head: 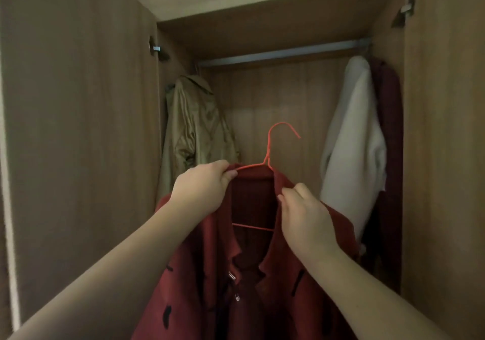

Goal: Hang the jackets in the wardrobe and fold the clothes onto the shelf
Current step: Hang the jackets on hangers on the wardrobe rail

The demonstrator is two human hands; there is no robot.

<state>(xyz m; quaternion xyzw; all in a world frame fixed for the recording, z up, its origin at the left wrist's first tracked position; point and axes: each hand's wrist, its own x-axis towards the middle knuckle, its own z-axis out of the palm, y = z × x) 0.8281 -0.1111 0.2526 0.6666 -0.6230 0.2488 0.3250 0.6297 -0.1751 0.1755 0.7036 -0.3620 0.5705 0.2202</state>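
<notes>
A dark red jacket (249, 274) with black marks hangs on a thin red wire hanger (269, 153), held up in front of the open wardrobe. My left hand (204, 187) grips the jacket's left shoulder at the collar. My right hand (301, 216) pinches the right side of the collar. The hanger's hook points up and right, well below the metal rail (283, 53) and apart from it.
On the rail an olive-green jacket (194, 132) hangs at the left end, and a white garment (357, 140) and a dark maroon one (388, 156) at the right. Open wooden doors (78, 129) stand on both sides. The rail's middle stretch is bare.
</notes>
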